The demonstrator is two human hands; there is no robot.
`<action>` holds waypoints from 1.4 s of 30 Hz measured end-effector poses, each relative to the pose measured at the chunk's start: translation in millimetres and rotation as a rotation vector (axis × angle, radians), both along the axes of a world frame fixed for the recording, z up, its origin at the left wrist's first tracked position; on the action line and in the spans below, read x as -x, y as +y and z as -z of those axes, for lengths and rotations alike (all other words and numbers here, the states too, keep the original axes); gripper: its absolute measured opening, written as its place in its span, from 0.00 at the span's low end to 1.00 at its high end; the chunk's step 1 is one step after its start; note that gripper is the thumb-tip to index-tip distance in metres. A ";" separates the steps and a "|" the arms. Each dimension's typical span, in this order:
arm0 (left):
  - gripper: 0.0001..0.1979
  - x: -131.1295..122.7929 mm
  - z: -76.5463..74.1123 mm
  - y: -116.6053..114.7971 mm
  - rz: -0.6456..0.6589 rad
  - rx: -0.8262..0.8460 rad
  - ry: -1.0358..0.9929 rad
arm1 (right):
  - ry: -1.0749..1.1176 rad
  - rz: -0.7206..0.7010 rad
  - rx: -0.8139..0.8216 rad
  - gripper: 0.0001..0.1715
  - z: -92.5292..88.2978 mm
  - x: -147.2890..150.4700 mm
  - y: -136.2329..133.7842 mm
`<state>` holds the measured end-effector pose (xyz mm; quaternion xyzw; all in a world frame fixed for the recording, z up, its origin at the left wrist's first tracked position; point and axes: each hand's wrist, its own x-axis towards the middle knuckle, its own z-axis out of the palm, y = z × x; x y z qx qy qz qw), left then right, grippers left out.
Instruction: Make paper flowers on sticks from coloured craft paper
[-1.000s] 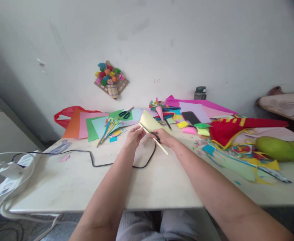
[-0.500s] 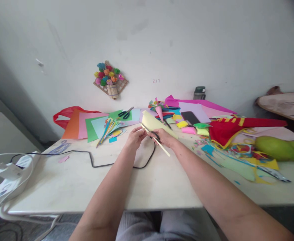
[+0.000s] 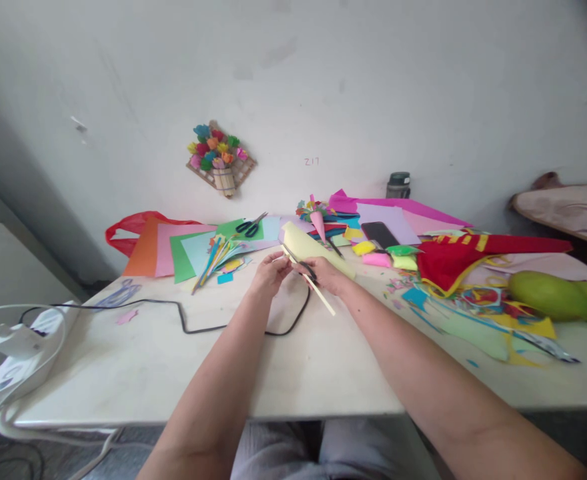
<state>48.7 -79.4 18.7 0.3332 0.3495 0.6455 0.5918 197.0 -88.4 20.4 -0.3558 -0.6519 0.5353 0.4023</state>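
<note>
At the middle of the frame, the left hand (image 3: 273, 270) is closed in a pinch, fingertips on a narrow pale yellow strip (image 3: 325, 303). Just beside it, the right hand (image 3: 326, 275) is wrapped around dark scissors (image 3: 310, 270); from where I stand I cannot tell how far the blades are spread. The strip slants down from the left fingertips, past the right hand, its lower end hanging free over the worktop (image 3: 323, 373). Right behind both hands, a yellow sheet (image 3: 313, 248) curls along one edge and reaches down to the right.

A black cable (image 3: 183, 320) snakes from the power strip (image 3: 18, 373) at the lower left of the frame to just under the hands. Left of centre, a second pair of scissors (image 3: 251, 227) rests on coloured paper, with a bundle of paper strips (image 3: 214, 261) nearer the worktop's front. Right of centre I see a phone (image 3: 379, 235), with a yellow packet (image 3: 363, 248) and a pink packet (image 3: 377, 259) near it. Farther right lie a red cloth (image 3: 443, 263) and paper scraps. On the wall, upper left of centre, hangs a flower decoration (image 3: 218, 153).
</note>
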 end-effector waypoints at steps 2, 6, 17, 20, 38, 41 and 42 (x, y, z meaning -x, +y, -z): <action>0.11 -0.3 0.0 0.1 0.007 0.007 0.019 | 0.000 0.005 -0.014 0.23 0.0 -0.4 -0.1; 0.10 -0.5 -0.2 0.1 -0.009 0.027 0.055 | 0.005 0.011 -0.049 0.23 1.5 -2.0 1.9; 0.09 0.9 2.5 2.5 -0.015 0.004 0.036 | -0.031 0.018 -0.094 0.24 3.2 0.6 3.4; 0.09 2.2 2.7 3.0 -0.006 0.003 0.035 | -0.034 0.010 -0.126 0.24 4.2 0.7 4.2; 0.11 0.4 7.1 5.2 0.028 -0.056 0.035 | 0.039 0.022 -0.084 0.25 2.5 3.1 0.0; 0.10 0.6 6.6 5.2 0.020 -0.044 0.037 | 0.032 0.025 -0.082 0.25 2.5 4.2 -0.2; 0.10 0.6 6.5 5.3 0.015 -0.038 0.036 | 0.031 0.029 -0.080 0.25 2.3 4.6 -0.4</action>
